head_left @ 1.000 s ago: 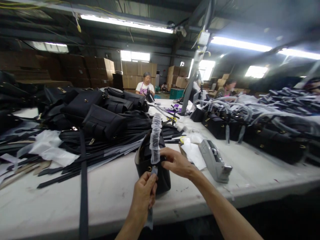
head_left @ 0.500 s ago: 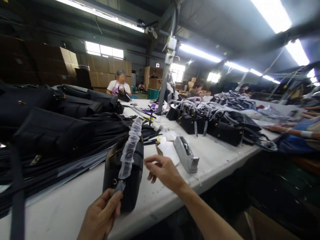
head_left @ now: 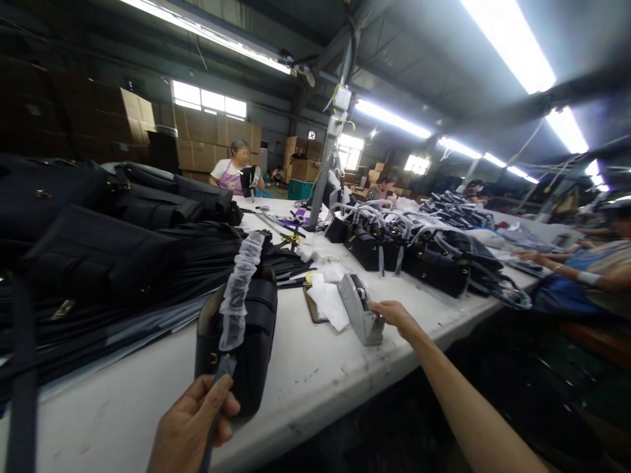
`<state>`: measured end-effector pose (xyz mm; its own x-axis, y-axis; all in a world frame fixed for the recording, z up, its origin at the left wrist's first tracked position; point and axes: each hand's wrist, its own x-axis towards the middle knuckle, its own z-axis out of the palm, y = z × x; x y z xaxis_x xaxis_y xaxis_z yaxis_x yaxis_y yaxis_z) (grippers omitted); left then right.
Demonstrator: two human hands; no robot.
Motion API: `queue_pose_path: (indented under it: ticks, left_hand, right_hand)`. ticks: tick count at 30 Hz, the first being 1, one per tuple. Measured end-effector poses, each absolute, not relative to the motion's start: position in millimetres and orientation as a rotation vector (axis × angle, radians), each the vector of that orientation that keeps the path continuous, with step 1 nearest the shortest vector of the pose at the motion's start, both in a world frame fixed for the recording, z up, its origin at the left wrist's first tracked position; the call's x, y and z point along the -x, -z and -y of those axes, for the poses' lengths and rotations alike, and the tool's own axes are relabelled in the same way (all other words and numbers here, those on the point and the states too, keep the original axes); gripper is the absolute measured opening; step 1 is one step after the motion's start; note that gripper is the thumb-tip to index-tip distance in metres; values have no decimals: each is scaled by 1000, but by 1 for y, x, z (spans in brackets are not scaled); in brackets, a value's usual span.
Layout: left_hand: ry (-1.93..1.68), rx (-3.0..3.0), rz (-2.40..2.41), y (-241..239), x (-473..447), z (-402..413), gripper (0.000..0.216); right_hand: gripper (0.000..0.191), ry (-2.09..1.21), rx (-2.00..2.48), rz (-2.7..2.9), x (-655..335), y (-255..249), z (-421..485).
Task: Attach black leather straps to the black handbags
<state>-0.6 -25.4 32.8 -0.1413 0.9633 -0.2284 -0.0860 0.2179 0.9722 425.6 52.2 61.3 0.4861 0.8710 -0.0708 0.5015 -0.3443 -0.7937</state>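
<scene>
A black handbag [head_left: 254, 341] stands on the white table in front of me, its handle [head_left: 239, 289] wrapped in crinkled translucent film. My left hand [head_left: 194, 420] pinches a dark strap [head_left: 221, 374] at the near end of that handle, where a smooth piece of film covers it. To the right stands a grey tape dispenser [head_left: 362, 315]. At its cutter end, the fingers of my right hand [head_left: 397, 316] are closed on the end of the tape, which barely shows. Beside the dispenser, white paper [head_left: 328, 302] lies over a brown piece.
Black bags [head_left: 108, 249] and flat straps are heaped at left. Finished-looking bags with wrapped handles [head_left: 367, 246] line the table at right. A metal post [head_left: 323, 177] rises behind. One co-worker [head_left: 231, 171] sits across the table; another person's arm [head_left: 566, 269] reaches in at right.
My right hand has moved right, from beside the bag to the dispenser, and its fingers have closed there. My left hand keeps hold of the strap; the bag appears slightly further left.
</scene>
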Motion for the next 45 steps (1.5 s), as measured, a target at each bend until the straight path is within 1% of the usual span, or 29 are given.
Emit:
queue_pose_path:
  ticks: [3, 7, 10, 14, 19, 26, 28, 31, 35, 37, 40, 45]
  left_hand:
    - [-1199, -910, -1341, -34, 1, 25, 49]
    - [-1264, -939, -1375, -39, -2, 28, 45]
    - [-1275, -974, -1391, -42, -4, 29, 44]
    - [-1257, -984, -1397, -40, -5, 26, 46]
    - [-1283, -982, -1360, -39, -5, 24, 47]
    - [-1377, -838, -1230, -44, -9, 30, 40]
    - [-1379, -843, -1204, -42, -10, 29, 39]
    - [-1379, -876, -1186, -38, -11, 29, 36]
    - [-1379, -915, -1187, -35, -12, 31, 34]
    - [-1383, -938, -1208, -35, -11, 33, 33]
    - [-1383, -985, -1255, -37, -9, 35, 33]
    - [-1410, -1058, -1338, -42, -4, 38, 27]
  right_hand:
    - [22, -689, 1946, 1099, -419, -55, -64]
    - [23, -650, 1848, 1003, -419, -56, -68]
    - [20, -575, 1788, 929, -422, -57, -54]
    - [24, -519, 1745, 860, -420, -47, -23]
    - [26, -505, 1823, 780, -409, -26, -3]
    - [20, -522, 2085, 954, -406, -28, 17]
    - [27, -579, 2064, 1079, -388, -30, 20]
    - [33, -705, 1853, 1362, -328, -46, 23]
    - [31, -1083, 1409, 1608, -219, -86, 22]
    - [29, -1195, 1304, 1668, -175, -99, 20]
    - [26, -1216, 1291, 1668, -137, -101, 14]
    - [26, -1159, 1426, 1626, -129, -82, -3]
